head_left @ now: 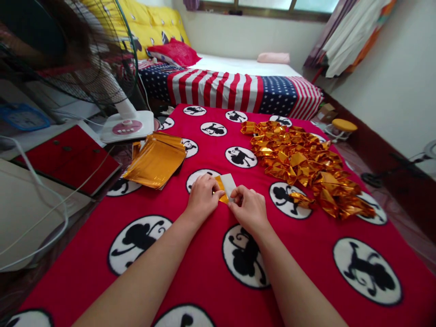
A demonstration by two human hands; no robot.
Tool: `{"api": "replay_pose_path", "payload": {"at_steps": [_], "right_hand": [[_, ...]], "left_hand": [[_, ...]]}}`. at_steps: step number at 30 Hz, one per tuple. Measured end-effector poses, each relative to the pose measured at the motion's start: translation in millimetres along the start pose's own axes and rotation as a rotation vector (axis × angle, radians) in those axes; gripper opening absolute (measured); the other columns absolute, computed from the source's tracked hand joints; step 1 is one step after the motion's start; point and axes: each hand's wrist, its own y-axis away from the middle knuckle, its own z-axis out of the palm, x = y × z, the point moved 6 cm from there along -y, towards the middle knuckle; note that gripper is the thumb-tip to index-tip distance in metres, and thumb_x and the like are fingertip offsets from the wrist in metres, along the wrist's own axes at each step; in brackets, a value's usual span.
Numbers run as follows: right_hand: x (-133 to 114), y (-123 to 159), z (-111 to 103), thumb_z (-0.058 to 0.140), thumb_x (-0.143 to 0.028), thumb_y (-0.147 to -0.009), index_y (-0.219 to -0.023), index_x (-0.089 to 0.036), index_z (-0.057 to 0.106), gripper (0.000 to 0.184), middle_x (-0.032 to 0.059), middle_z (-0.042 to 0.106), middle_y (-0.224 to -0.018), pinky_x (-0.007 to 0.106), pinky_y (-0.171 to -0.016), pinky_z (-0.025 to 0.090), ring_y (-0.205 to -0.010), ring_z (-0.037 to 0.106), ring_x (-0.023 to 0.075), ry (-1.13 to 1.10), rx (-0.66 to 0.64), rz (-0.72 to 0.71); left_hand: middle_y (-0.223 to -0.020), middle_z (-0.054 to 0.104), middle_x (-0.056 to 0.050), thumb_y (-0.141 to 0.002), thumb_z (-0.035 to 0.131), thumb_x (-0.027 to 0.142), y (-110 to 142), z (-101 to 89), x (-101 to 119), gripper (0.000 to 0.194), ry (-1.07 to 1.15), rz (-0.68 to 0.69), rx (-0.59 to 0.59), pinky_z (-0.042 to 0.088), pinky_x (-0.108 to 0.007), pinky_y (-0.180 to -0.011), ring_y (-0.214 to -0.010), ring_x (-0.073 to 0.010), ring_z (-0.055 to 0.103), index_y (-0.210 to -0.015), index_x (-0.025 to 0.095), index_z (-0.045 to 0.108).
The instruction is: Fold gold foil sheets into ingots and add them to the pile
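Between my two hands, over the red blanket, is a partly folded sheet of gold foil paper, its pale back showing beside a gold strip. My left hand grips the gold side, thumb against the paper and fingers curled over it. From the right, my right hand pinches the near corner with thumb and fingertips. A stack of flat gold foil sheets lies to the left. Over on the right is a long pile of folded gold foil pieces, with one small piece at its near edge.
An electric fan stands at the left, its blades blurred, near a dark red box and white cables. Behind the blanket is a bed with a striped and starred cover. A yellow-topped stool stands at the right.
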Motion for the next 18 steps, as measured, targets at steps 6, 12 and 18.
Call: {"api": "replay_pose_path", "payload": {"at_steps": [6,12,18], "right_hand": [[1,0,0,0.07,-0.021,-0.066,-0.077,-0.023,0.062,0.014,-0.0053,0.064,-0.064,0.028,-0.065,0.029,-0.067,0.054,0.0161,-0.009,0.018,0.005],[0,1,0,0.068,-0.021,-0.067,-0.07,-0.023,0.06,0.009,-0.0042,0.062,-0.061,0.028,-0.066,0.03,-0.065,0.054,0.016,-0.024,0.121,0.018],[-2,3,0,0.069,-0.022,-0.069,-0.071,-0.022,0.06,0.009,-0.0038,0.061,-0.06,0.029,-0.066,0.03,-0.064,0.054,0.0162,-0.031,0.165,0.005]], "left_hand": [[-0.082,0.061,-0.005,-0.084,0.06,0.015,0,-10.8,-2,0.015,-0.032,0.014,0.096,0.043,-0.033,-0.081,-0.087,-0.021,0.056,-0.071,0.019,0.055],[-0.075,0.063,-0.006,-0.087,0.057,0.053,7,-32.3,-13,0.041,-0.298,-0.15,0.115,0.039,-0.036,-0.071,-0.078,-0.0238,0.057,-0.062,0.02,0.059],[-0.081,0.068,-0.004,-0.076,0.073,0.047,8,-21.5,-4,0.028,-0.198,-0.093,0.01,0.041,-0.033,-0.073,-0.083,-0.0218,0.06,-0.068,0.021,0.065]]}}
